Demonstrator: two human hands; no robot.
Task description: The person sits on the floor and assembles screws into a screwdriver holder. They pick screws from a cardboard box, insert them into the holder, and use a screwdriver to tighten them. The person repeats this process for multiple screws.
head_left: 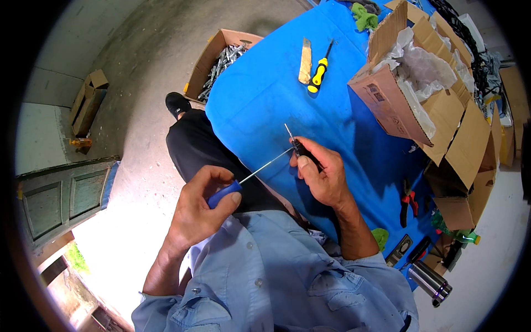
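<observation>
My left hand (202, 207) grips a screwdriver with a blue handle (224, 195). Its thin metal shaft runs up and right to a small black part (303, 150) with a thin metal pin sticking up from it. My right hand (322, 174) pinches that small black part at the near edge of the blue table (265, 99). The screwdriver tip meets the part between my fingers. Both hands are above my lap, over black trousers and a light blue shirt.
On the blue table lie a yellow-handled screwdriver (319, 73), a flat tan piece (305, 61), a green cloth (365, 17), red-handled pliers (409, 202) and open cardboard boxes (420, 83) with plastic wrap. A box of metal parts (221, 61) stands on the floor. A steel cup (431, 281) is near my right elbow.
</observation>
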